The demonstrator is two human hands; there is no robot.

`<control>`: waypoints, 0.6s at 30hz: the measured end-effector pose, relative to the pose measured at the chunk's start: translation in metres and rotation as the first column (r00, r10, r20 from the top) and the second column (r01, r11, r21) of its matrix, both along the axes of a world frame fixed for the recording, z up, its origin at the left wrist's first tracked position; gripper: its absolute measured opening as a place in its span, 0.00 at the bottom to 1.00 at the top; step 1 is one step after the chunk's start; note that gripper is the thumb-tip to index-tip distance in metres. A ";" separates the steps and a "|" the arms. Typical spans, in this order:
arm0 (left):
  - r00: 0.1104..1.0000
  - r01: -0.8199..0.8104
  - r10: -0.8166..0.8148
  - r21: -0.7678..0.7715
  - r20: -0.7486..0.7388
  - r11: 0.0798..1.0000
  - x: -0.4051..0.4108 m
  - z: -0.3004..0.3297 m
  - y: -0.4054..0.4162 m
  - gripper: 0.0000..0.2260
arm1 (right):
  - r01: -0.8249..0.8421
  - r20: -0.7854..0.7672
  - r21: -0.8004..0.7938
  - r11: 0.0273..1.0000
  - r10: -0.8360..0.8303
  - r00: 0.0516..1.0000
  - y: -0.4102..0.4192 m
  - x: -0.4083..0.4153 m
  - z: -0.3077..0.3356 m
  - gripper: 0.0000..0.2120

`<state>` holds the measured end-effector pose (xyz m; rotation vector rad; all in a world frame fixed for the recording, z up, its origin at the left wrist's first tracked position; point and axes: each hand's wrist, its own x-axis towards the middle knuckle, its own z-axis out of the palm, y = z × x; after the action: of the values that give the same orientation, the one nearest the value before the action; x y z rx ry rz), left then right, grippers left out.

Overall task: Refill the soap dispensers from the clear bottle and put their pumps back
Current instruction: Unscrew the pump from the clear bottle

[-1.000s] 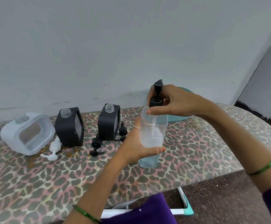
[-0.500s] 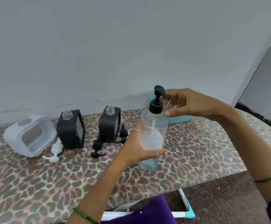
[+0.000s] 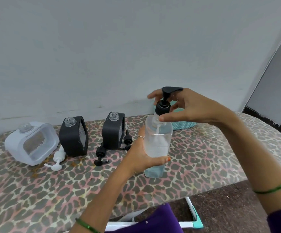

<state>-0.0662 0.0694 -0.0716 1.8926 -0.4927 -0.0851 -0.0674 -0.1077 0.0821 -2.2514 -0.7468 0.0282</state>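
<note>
A tall clear plastic bottle [image 3: 158,142] with pale liquid in its lower part is held upright by the left hand [image 3: 140,154], which is wrapped around its middle; its base rests on the leopard-print cloth-covered board [image 3: 203,157]. A black pump head [image 3: 164,102] sits at the bottle's neck, tilted slightly, with its white dip tube visible inside the bottle. The right hand [image 3: 191,106] is cupped around the pump collar, thumb below at the bottle's shoulder and fingers curled behind the spout; whether the collar is firmly pinched cannot be told.

To the left, 3 dispensers stand with open necks. A white rounded-square dispenser with a clear window [image 3: 31,142] is farthest left, and a white pump [image 3: 58,159] lies on the board just beside it. A black square-framed dispenser [image 3: 73,136] stands next, and a second black square-framed dispenser [image 3: 113,130] stands nearer the bottle. A black pump [image 3: 100,154] lies in front of the second, and another black pump [image 3: 127,140] is seen just to its right. A teal woven mat [image 3: 183,126] is partly hidden behind the right hand. Green bangles are worn on both wrists.
</note>
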 end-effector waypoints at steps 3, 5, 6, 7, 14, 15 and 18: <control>1.000 0.001 -0.001 -0.001 0.006 1.000 0.000 0.001 0.000 0.38 | 0.088 0.028 -0.007 0.996 -0.088 0.996 0.003 0.001 -0.002 0.19; 1.000 0.005 -0.005 -0.005 0.008 1.000 -0.001 0.002 0.000 0.39 | 0.101 0.042 0.029 0.995 -0.102 0.994 0.006 0.001 -0.005 0.12; 1.000 0.007 -0.007 -0.004 0.011 1.000 -0.001 0.002 0.000 0.39 | 0.106 0.043 0.067 0.992 -0.109 0.993 0.007 0.000 -0.005 0.09; 1.000 0.010 -0.010 -0.002 0.015 1.000 -0.001 0.002 0.000 0.39 | 0.110 0.045 0.119 0.987 -0.116 0.992 0.007 -0.001 -0.003 0.08; 1.000 0.007 -0.007 0.016 0.023 1.000 0.002 -0.002 0.000 0.40 | 0.172 0.234 0.415 0.893 -0.288 0.929 0.000 -0.005 0.035 0.06; 1.000 0.008 -0.008 0.011 0.021 1.000 0.001 -0.002 0.000 0.40 | 0.186 0.271 0.409 0.893 -0.314 0.910 0.000 -0.005 0.040 0.07; 1.000 0.011 -0.011 0.005 0.009 1.000 0.000 -0.002 0.000 0.39 | 0.182 0.302 0.420 0.889 -0.326 0.896 -0.001 -0.008 0.054 0.06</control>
<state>-0.0658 0.0697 -0.0733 1.8962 -0.5089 -0.0853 -0.0755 -0.1085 0.1361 -1.9733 -0.5691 -0.6332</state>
